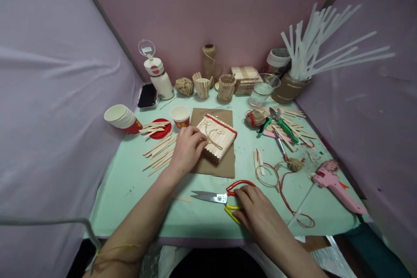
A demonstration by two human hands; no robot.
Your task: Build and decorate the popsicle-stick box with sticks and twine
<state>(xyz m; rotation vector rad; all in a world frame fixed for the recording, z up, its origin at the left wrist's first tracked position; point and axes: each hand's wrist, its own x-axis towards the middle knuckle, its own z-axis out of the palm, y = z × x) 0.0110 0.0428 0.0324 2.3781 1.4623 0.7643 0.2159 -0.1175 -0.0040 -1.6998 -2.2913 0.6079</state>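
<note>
A craft-stick box (217, 138) with a red strip along its top edge, small round pieces and a loop of twine (213, 139) on its face lies tilted on a cardboard sheet (224, 168). My left hand (189, 145) is at its left side, fingers bent together by the twine; what they pinch, if anything, is hidden. Nearer to me, my right hand (256, 208) is closed on the handles of the scissors (216, 197), one red and one yellow. The blades point left over the table and look slightly apart.
Loose craft sticks (161, 154), paper cups (122, 118) and a red lid (161, 129) are at left. At right lie green-handled pruners (276, 124), red cord (286, 200) and a pink glue gun (339, 186). A water cup (260, 93) and white bottle (161, 80) stand behind.
</note>
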